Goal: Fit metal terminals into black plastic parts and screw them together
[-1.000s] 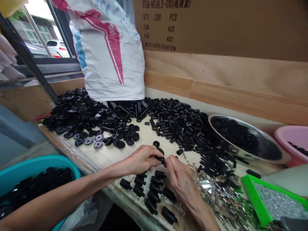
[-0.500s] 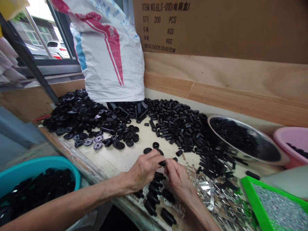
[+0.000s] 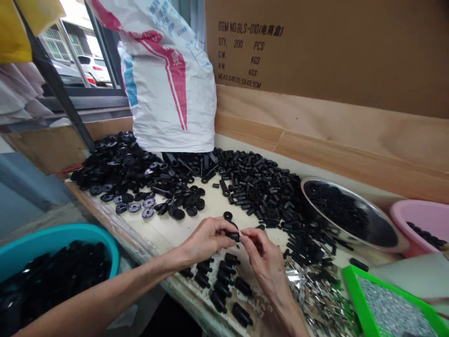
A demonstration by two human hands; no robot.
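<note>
— So, the grip?
— Together, both hands: left hand [image 3: 205, 241] pinching a small black plastic part [image 3: 233, 236] at the fingertips, right hand [image 3: 264, 262] closed up against it, its exact hold hard to make out. Part held just above the bench [image 3: 210, 199], over short black plugs [image 3: 224, 281] in loose rows.
— Likeliest trouble from here?
— A slip from too light a pinch, then a drop among those plugs or into the silvery metal clippings [image 3: 315, 299] beside the right wrist.
— And in the way?
— Heaps of black tubes [image 3: 256, 187] and black discs [image 3: 129, 175] crowding the bench, a steel bowl [image 3: 331, 224] near the right hand, and a teal basin [image 3: 59, 230] below the left forearm.
</note>
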